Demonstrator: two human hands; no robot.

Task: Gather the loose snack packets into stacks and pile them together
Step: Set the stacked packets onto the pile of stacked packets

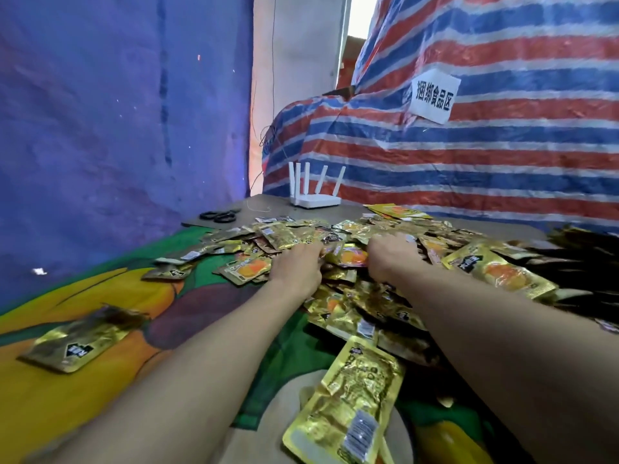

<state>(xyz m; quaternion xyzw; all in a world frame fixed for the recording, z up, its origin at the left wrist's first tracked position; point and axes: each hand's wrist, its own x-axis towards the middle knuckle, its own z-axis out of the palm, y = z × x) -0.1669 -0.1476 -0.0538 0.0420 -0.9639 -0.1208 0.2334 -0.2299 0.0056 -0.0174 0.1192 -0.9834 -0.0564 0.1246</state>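
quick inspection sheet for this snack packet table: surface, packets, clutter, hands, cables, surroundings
surface: table under a colourful printed cloth; bare grey board at the far end
job's things: big loose heap of gold snack packets; stray packet lying apart at the left, another packet at the near edge
clutter: black scissors and white router on the board
hands: left hand and right hand both on the heap, fingertips hidden among packets, grip unclear
cables: thin wire hanging down the back wall
surroundings: blue tarp left, striped tarp right with a paper sign
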